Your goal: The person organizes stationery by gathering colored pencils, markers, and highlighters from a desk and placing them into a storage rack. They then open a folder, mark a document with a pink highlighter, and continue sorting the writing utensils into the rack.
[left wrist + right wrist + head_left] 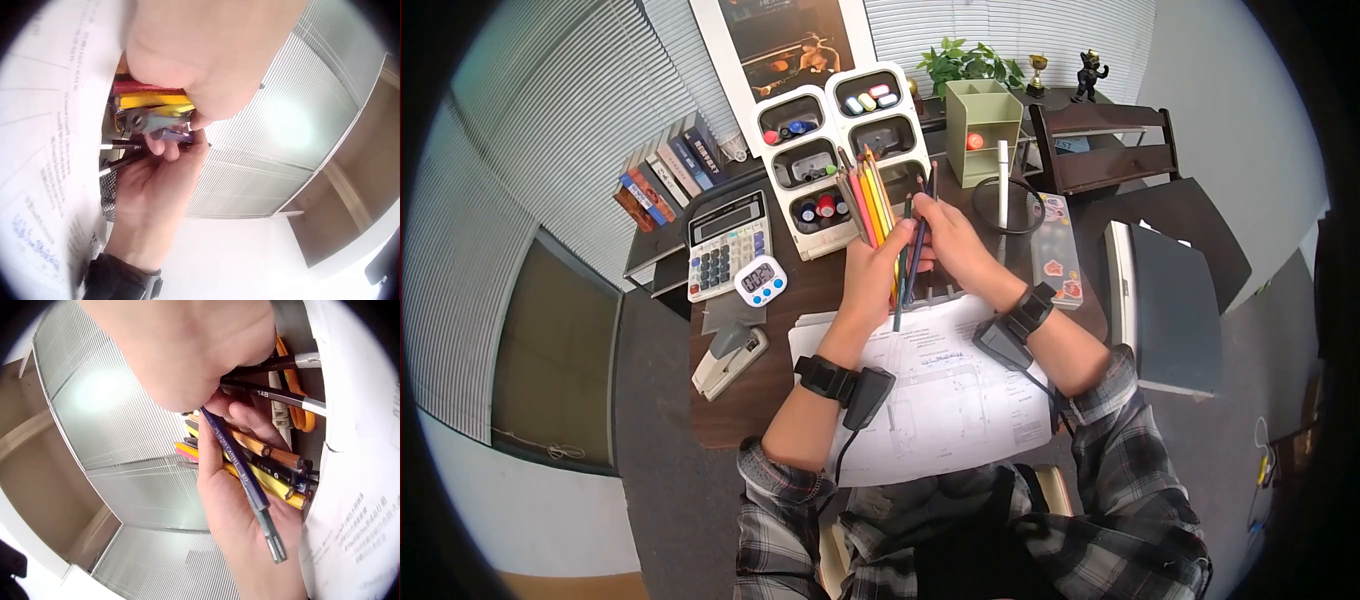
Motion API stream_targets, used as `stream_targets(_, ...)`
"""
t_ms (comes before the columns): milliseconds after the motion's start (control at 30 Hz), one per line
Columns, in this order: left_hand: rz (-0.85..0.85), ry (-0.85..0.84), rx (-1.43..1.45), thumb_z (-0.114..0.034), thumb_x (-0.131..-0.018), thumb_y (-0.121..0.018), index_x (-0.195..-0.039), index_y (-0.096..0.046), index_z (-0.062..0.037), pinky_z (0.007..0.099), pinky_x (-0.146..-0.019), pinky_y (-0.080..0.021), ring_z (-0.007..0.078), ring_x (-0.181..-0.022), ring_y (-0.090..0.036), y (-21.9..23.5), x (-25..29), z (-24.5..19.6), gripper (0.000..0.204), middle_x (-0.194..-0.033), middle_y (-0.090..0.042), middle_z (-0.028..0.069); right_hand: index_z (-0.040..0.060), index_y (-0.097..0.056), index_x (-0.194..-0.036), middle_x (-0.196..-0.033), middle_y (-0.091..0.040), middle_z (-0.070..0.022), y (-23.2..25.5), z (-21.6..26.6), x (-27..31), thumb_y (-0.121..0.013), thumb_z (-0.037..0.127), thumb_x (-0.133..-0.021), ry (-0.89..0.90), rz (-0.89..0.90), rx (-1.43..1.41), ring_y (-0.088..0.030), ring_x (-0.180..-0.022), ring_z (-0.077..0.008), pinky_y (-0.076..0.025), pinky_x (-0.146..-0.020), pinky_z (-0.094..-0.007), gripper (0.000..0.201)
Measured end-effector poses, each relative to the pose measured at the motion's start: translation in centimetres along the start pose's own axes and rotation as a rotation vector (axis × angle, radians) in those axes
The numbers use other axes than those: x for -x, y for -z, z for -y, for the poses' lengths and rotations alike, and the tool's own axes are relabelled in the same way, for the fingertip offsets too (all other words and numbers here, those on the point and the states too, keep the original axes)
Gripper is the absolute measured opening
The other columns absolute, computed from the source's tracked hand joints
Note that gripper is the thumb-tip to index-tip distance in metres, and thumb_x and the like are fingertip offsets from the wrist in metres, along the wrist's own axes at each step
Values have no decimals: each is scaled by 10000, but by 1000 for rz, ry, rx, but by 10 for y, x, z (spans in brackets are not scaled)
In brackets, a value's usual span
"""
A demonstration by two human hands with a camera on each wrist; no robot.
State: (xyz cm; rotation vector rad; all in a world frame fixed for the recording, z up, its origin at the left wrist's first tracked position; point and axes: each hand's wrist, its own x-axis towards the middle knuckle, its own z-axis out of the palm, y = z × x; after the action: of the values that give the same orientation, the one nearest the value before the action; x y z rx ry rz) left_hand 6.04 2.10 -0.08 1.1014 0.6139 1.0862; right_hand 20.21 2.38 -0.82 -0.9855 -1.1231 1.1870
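My left hand [868, 275] grips a bundle of coloured pencils [870, 200], with yellow, pink and brown ones fanned upward. Close beside it, my right hand [962, 245] holds dark pencils [269, 395], one marked 14B in the right wrist view. A dark blue pencil [236, 450] and a grey-green pencil [269, 531] slant across between the hands, under the left thumb. In the left wrist view the right hand [159, 187] reaches its fingertips to these pencils. Both hands are above the far edge of the printed papers [940, 400].
A white organizer [810, 240] with several bins stands behind the hands. On the left are a calculator [725, 245], a timer [760, 281] and a stapler [730, 362]. A white upright stick [1003, 185], a stickered case [1055, 255] and a grey binder [1170, 310] lie rightward.
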Motion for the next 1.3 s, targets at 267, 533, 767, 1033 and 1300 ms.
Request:
stream_targets(267, -25, 7, -23, -224, -982, -612, -1132, -627, 59, 296, -675, -590, 204, -798, -708, -1, -1, 0, 321, -954, -692, 133, -32, -576, -967, -791, -588, -70, 0, 12, 7, -392, 347, -1040, 40, -76, 55, -540, -660, -125, -501, -615, -281, 429)
stream_targets(533, -193, -179, -102, -215, -977, -624, -1089, -615, 43, 273, -616, -571, 177, -749, -701, -2, -2, -5, 282, -897, -686, 113, -26, -577, -1065, -907, -654, -115, -4, 27, 8, -363, 313, -1054, 81, -45, -179, -668, -840, -192, -558, -788, -329, 400)
stream_targets(767, -250, -268, -83, -208, -979, -631, -1068, -601, -9, 248, -581, -489, 108, -649, -596, -5, 1, -11, 220, -844, -638, 53, 95, -506, -1007, -736, -543, 26, 0, 23, 13, -524, 307, -1035, 107, 72, -209, -541, -570, -50, -269, -448, -176, 214)
stream_targets(1033, -77, -293, -245, -167, -989, -606, -998, -611, 3, 234, -536, -461, 104, -609, -582, -7, 0, -1, 170, -769, -634, 53, 59, -536, -1061, -726, -602, -12, -7, 29, 18, -592, 268, -1005, 62, 129, -67, -587, -565, -86, -365, -464, -201, 223)
stream_targets(1300, -78, -179, -227, -250, -996, -599, -1042, -636, 8, 242, -541, -492, 119, -636, -628, -9, 6, -9, 265, -867, -681, 98, 86, -521, -1039, -759, -562, 4, -4, 34, 14, -510, 317, -1040, 164, -118, -155, -339, -479, -33, -272, -433, -218, 231)
